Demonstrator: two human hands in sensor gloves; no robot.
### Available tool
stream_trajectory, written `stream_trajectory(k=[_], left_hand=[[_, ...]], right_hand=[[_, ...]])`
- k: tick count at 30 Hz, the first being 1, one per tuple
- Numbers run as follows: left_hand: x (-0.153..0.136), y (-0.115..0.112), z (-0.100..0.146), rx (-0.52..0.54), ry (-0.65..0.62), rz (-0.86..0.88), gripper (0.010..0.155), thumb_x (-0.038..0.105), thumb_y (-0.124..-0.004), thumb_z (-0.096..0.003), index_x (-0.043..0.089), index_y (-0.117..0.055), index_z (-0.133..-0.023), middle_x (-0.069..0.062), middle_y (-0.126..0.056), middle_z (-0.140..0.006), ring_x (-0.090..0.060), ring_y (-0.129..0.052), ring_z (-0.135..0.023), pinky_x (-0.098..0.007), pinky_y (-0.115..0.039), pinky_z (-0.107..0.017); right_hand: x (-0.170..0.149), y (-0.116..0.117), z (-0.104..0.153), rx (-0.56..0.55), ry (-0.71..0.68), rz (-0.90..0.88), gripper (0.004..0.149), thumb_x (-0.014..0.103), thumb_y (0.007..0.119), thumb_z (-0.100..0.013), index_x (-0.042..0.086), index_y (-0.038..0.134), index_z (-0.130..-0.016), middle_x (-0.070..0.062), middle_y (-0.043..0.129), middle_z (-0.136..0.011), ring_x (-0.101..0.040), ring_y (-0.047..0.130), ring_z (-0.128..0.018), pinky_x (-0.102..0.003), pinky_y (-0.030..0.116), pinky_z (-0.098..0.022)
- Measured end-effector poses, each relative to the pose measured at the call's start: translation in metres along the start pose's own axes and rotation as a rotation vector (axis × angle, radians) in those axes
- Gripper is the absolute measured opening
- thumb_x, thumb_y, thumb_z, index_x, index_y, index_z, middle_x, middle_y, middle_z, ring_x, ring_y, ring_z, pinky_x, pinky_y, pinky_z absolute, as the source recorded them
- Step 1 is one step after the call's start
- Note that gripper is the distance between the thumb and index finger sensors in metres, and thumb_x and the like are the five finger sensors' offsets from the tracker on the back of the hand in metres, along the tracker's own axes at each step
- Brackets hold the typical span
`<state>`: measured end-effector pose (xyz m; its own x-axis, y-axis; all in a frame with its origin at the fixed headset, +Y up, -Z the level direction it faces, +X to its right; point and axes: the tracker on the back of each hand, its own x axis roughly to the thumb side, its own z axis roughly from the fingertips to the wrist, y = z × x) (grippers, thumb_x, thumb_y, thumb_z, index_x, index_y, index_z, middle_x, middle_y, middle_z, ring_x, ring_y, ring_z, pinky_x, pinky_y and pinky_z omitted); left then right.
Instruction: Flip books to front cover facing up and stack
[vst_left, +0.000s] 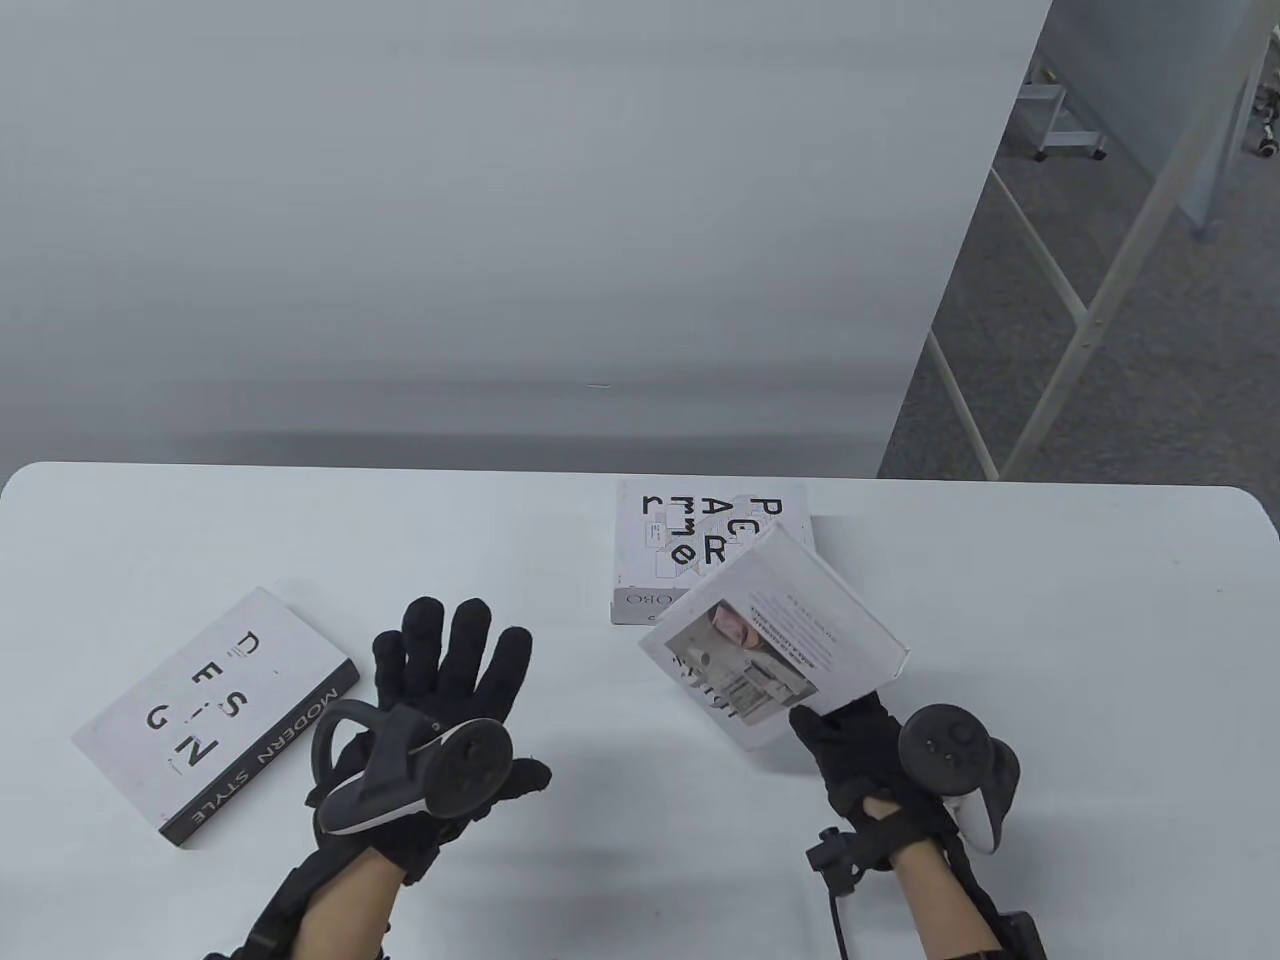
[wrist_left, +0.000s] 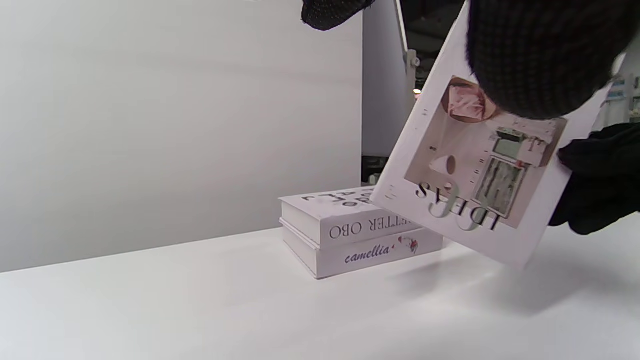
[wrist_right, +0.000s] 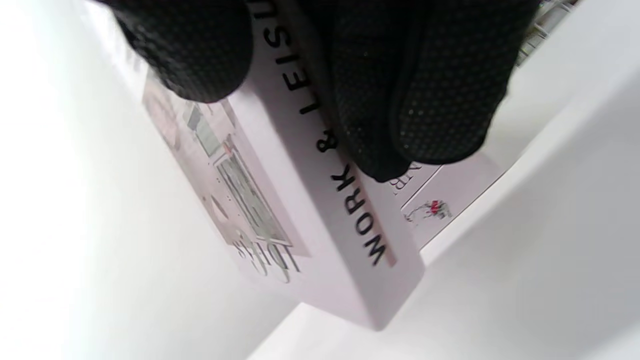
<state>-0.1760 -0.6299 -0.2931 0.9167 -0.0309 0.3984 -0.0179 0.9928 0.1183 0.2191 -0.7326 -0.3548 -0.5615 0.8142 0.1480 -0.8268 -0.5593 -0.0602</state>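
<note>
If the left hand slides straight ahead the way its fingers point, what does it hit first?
Probably nothing: the left hand points up the bare table, between the DESIGN book and the two-book stack. Depth is unclear.

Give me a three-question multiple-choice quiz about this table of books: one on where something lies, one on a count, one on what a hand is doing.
1. Where does the DESIGN book lie?
A. On the stack
B. Flat on the table, beside the left hand
C. In the right hand

2. How many books are already in the stack?
A. Two
B. Three
C. Four

3. What is the right hand doing?
A. Resting flat on the table
B. Pressing on the stack
C. Holding the IDEAS book tilted in the air

Answers: B, it lies left of the open left hand; A, two spines show; C, its fingers grip the raised book.
</note>
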Motion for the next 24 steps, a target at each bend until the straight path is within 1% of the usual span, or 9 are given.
stream_trajectory(k=[5, 7, 10, 13, 14, 16, 18, 20, 24], left_hand=[[-0.01, 0.006, 0.005, -0.001, 0.023, 0.026, 0.103, 0.068, -0.079, -0.0374, 0.009, -0.042, -0.114, -0.032, -0.026, -0.112, -0.066, -0.013, -0.09, -0.078, -0.031, -0.062], [-0.013, 0.009, 0.008, -0.001, 0.035, 0.03, 0.103, 0.068, -0.079, -0.0379, 0.009, -0.042, -0.114, -0.033, -0.027, -0.112, -0.066, -0.014, -0.091, -0.078, -0.032, -0.062], [-0.017, 0.012, 0.01, 0.012, 0.038, 0.048, 0.103, 0.068, -0.079, -0.038, 0.009, -0.041, -0.114, -0.033, -0.028, -0.112, -0.066, -0.015, -0.091, -0.078, -0.033, -0.062], [-0.019, 0.015, 0.013, 0.026, 0.039, 0.058, 0.103, 0.068, -0.079, -0.0381, 0.009, -0.042, -0.113, -0.033, -0.028, -0.112, -0.066, -0.016, -0.091, -0.078, -0.033, -0.062], [-0.019, 0.016, 0.014, 0.028, 0.04, 0.061, 0.103, 0.068, -0.079, -0.0381, 0.009, -0.042, -0.114, -0.033, -0.029, -0.112, -0.066, -0.016, -0.091, -0.078, -0.033, -0.062], [-0.021, 0.017, 0.015, 0.032, 0.041, 0.071, 0.102, 0.068, -0.079, -0.0382, 0.009, -0.043, -0.113, -0.033, -0.029, -0.112, -0.066, -0.016, -0.091, -0.078, -0.033, -0.062], [-0.023, 0.018, 0.016, 0.034, 0.044, 0.078, 0.102, 0.068, -0.079, -0.0381, 0.009, -0.043, -0.113, -0.033, -0.03, -0.112, -0.066, -0.017, -0.091, -0.078, -0.033, -0.062], [-0.024, 0.018, 0.016, 0.034, 0.046, 0.083, 0.102, 0.068, -0.079, -0.0382, 0.009, -0.043, -0.113, -0.033, -0.03, -0.112, -0.066, -0.017, -0.091, -0.078, -0.034, -0.062], [-0.026, 0.016, 0.016, 0.025, 0.049, 0.096, 0.102, 0.068, -0.079, -0.0383, 0.009, -0.044, -0.113, -0.033, -0.031, -0.112, -0.066, -0.017, -0.091, -0.078, -0.034, -0.062]], right_hand=[[0.004, 0.019, -0.034, -0.008, 0.156, -0.194, 0.073, 0.054, 0.069, -0.052, -0.005, 0.058, -0.094, -0.024, 0.092, -0.074, -0.024, 0.109, -0.052, -0.032, 0.095, -0.033], [0.004, 0.031, -0.05, -0.007, 0.25, -0.255, 0.073, 0.055, 0.068, -0.053, -0.006, 0.059, -0.093, -0.023, 0.093, -0.072, -0.022, 0.11, -0.05, -0.03, 0.096, -0.032], [0.003, 0.043, -0.067, -0.004, 0.347, -0.312, 0.074, 0.058, 0.066, -0.054, -0.006, 0.061, -0.091, -0.02, 0.096, -0.068, -0.018, 0.111, -0.047, -0.027, 0.097, -0.03], [0.002, 0.059, -0.082, -0.003, 0.461, -0.414, 0.074, 0.058, 0.065, -0.055, -0.008, 0.062, -0.09, -0.019, 0.097, -0.067, -0.017, 0.112, -0.047, -0.026, 0.098, -0.029], [0.003, 0.062, -0.085, -0.019, 0.466, -0.423, 0.074, 0.058, 0.065, -0.056, -0.008, 0.062, -0.09, -0.02, 0.097, -0.067, -0.017, 0.112, -0.047, -0.026, 0.098, -0.029], [0.007, 0.067, -0.093, -0.076, 0.475, -0.378, 0.075, 0.058, 0.065, -0.055, -0.009, 0.063, -0.089, -0.019, 0.098, -0.065, -0.016, 0.113, -0.044, -0.025, 0.098, -0.027], [0.011, 0.072, -0.101, -0.059, 0.489, -0.349, 0.075, 0.058, 0.064, -0.055, -0.009, 0.064, -0.089, -0.018, 0.098, -0.065, -0.016, 0.113, -0.044, -0.025, 0.099, -0.027], [0.014, 0.077, -0.107, -0.046, 0.523, -0.362, 0.075, 0.058, 0.063, -0.056, -0.008, 0.064, -0.089, -0.018, 0.098, -0.065, -0.015, 0.113, -0.045, -0.025, 0.099, -0.027], [0.017, 0.085, -0.113, -0.072, 0.584, -0.399, 0.075, 0.058, 0.063, -0.056, -0.01, 0.064, -0.088, -0.019, 0.098, -0.064, -0.016, 0.113, -0.044, -0.025, 0.099, -0.027]])
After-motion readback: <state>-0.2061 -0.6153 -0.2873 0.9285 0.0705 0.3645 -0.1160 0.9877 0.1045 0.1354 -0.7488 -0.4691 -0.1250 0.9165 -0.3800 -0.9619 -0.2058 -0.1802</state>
